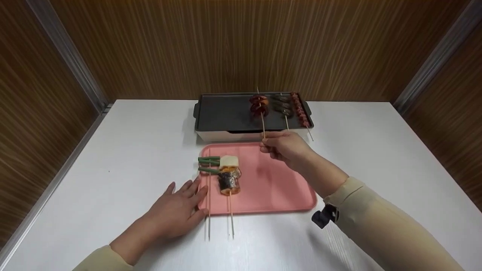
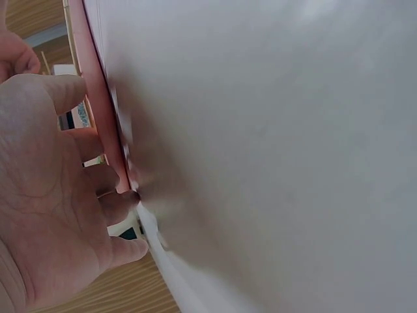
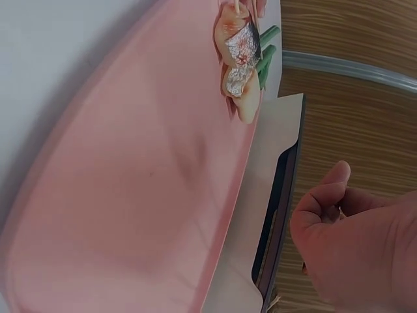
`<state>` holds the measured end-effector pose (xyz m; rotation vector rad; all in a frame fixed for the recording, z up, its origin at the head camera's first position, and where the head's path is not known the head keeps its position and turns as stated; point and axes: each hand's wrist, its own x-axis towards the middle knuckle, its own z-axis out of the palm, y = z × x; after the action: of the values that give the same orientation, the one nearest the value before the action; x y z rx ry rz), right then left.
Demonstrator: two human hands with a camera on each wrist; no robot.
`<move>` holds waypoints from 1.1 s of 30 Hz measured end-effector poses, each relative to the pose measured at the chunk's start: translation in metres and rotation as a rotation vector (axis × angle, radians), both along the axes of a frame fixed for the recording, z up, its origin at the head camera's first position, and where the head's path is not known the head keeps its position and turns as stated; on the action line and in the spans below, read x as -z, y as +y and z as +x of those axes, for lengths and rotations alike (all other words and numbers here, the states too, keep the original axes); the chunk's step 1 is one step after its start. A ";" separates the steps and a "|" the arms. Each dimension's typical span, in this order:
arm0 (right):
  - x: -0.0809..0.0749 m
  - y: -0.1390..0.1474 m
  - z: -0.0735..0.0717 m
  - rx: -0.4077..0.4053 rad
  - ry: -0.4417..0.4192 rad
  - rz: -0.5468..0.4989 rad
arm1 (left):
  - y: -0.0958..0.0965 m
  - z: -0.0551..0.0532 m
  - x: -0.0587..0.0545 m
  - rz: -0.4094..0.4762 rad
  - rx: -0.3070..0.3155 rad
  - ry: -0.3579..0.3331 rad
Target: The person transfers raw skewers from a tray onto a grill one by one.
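Observation:
My right hand (image 1: 288,146) pinches the bare lower stick of a skewer with dark red and orange pieces (image 1: 259,107), whose loaded end is over the black griddle plate (image 1: 224,112). In the right wrist view, the thumb and fingers of that hand (image 3: 352,241) come together. My left hand (image 1: 175,212) lies with extended fingers at the left edge of a pink tray (image 1: 275,184); the left wrist view has the fingertips along its rim. Beside these fingers, a skewer with green stalks (image 1: 209,162) and a skewer with silvery fish and a pale piece (image 1: 229,180) lie on the tray.
A skewer of dark green pieces (image 1: 283,104) and one of small red pieces (image 1: 300,110) lie at the griddle's right side. The griddle's pale base (image 1: 214,135) stands behind the tray on a white table (image 1: 143,150). Wood-grain panels (image 1: 241,49) enclose the table.

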<state>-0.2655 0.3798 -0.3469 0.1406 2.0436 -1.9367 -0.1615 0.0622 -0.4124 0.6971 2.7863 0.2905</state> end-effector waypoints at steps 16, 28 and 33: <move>0.008 -0.002 -0.020 0.072 -0.075 -0.024 | 0.004 0.002 -0.001 0.005 0.001 0.004; 0.010 0.002 -0.027 0.079 -0.082 -0.006 | 0.006 0.002 0.000 -0.002 0.003 -0.008; 0.011 0.001 -0.028 0.084 -0.082 -0.009 | 0.004 0.002 0.002 0.002 0.009 0.002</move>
<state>-0.2931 0.3812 -0.3581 0.3030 2.0061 -1.9549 -0.1591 0.0666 -0.4140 0.7106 2.7843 0.2913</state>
